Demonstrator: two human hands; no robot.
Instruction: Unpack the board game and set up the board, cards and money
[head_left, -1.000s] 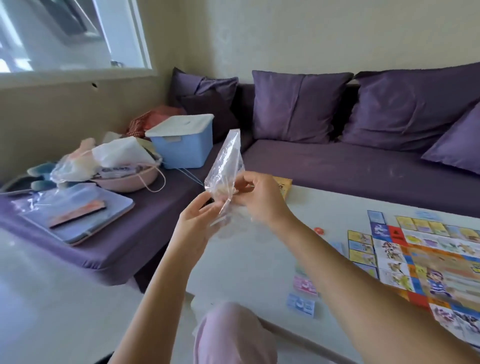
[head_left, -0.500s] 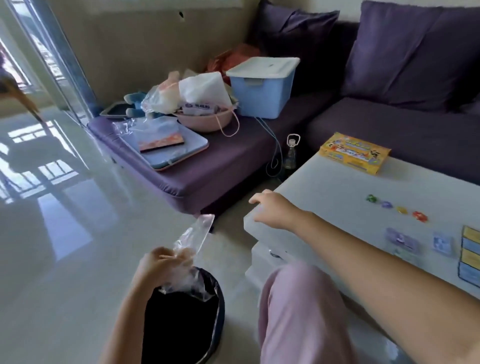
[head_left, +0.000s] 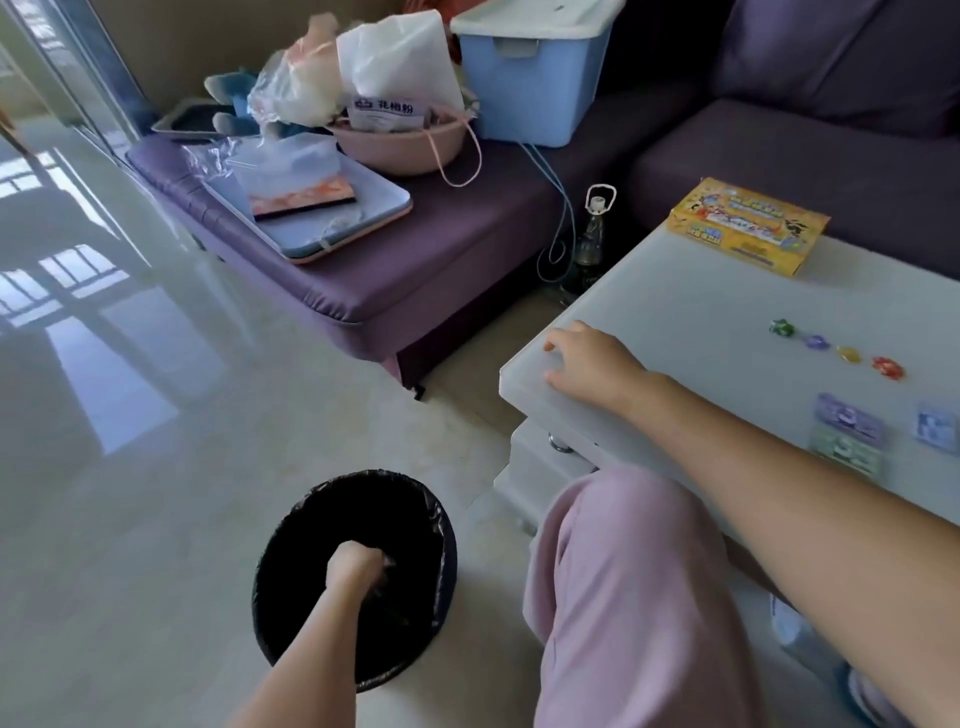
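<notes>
Head view, quick notes. Had been pinching a clear plastic bag over the bin half a second earlier, then shoved the left hand (head_left: 358, 564) right down into the round black-lined waste bin (head_left: 291, 525) on the floor. Kept the fingers curled in a fist, but lost sight of the bag against the dark liner, so honestly couldn't tell whether still gripping it or already let go. Parked the right hand (head_left: 592, 364) loose on the near corner of the white glossy bench (head_left: 675, 291), holding nothing.

Read that as packaging getting binned, so probably done unpacking the small bits and back to laying things out next.

Spotted the yellow cardboard game box (head_left: 748, 226) lying flat at the far edge of the bench, looking shut. Counted four small glossy tokens (head_left: 781, 328) in a slanted row mid-bench: green, purple, yellow, red, each apart from the next. Made out a purple paper note (head_left: 847, 418) touching a green paper note (head_left: 844, 452) nearer the body, plus a small blue card (head_left: 935, 427) just beside them, all too blurry to read. Couldn't find the board anywhere in this shot.
</notes>
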